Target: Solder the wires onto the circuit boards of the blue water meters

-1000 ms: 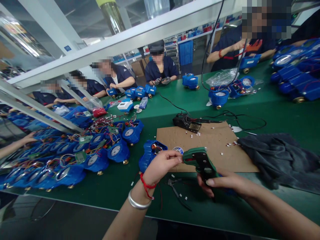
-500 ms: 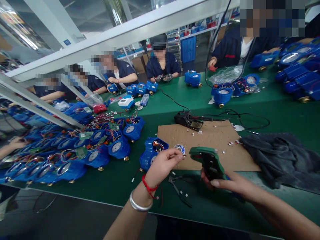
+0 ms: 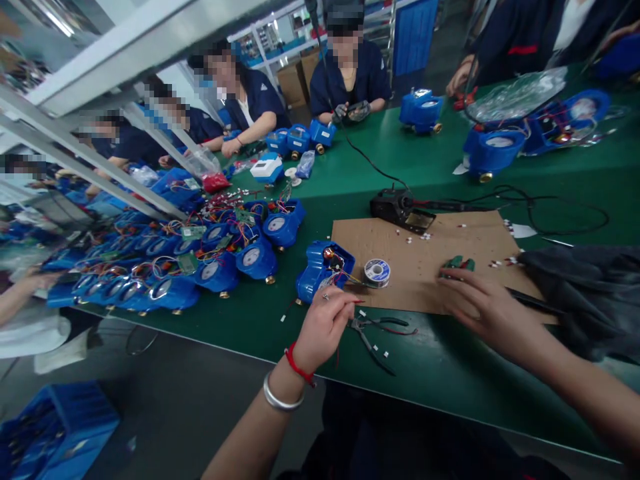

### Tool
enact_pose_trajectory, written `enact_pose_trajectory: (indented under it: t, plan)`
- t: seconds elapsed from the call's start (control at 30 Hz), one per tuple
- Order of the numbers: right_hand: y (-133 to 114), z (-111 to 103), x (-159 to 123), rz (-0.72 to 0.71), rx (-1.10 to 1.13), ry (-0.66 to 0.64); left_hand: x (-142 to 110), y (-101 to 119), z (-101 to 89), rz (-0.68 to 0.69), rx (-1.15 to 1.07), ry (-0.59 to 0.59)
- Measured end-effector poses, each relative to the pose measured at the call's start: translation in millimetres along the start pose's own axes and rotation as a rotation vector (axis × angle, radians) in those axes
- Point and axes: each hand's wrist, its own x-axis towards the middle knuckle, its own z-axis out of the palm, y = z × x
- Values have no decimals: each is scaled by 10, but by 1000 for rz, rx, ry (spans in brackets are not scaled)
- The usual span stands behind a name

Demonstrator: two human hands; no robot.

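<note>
My left hand [image 3: 327,327] is closed in a pinch on a thin red wire [image 3: 359,301], in front of an opened blue water meter [image 3: 320,270] with coloured wires coming out. Over the cardboard, my right hand [image 3: 475,303] is open, fingers stretched and slightly blurred. Beneath and beside it lies a green-and-black wire stripper [image 3: 457,263], partly hidden by the fingers. A solder spool [image 3: 377,273] stands next to the meter on the cardboard's left edge. Nearer to me, cutting pliers [image 3: 371,337] lie with handles spread.
Rows of blue meters [image 3: 215,270] fill the left. Behind the cardboard sheet [image 3: 425,257] is a soldering iron stand [image 3: 400,210] with a trailing cable. A dark cloth [image 3: 585,287] lies at right. Several co-workers sit across the green table [image 3: 360,157].
My right hand has let go of the wire stripper, which now lies on the cardboard. My left hand still pinches near the meter. The view has tilted downward.
</note>
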Motion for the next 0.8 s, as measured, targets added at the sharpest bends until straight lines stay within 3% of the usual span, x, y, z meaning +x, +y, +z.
enact_pose_trajectory:
  t: [0.1, 0.2, 0.3, 0.4, 0.6, 0.8]
  plan:
    - [-495, 168, 334, -210, 289, -205, -54, 5, 54, 8, 78, 59]
    - [-690, 456, 587, -323, 342, -256, -120, 33, 116, -12, 205, 76]
    - [-645, 684, 683, -341, 245, -214, -192, 21, 209, -8, 292, 76]
    - [-559, 779, 635, -339, 168, -200, -237, -67, 363, 13, 330, 96]
    - [-392, 748, 484, -251, 110, -157, -125, -316, 697, 60, 304, 18]
    - [-67, 666, 626, -206, 85, -118, 139, -353, 831, 27, 244, -6]
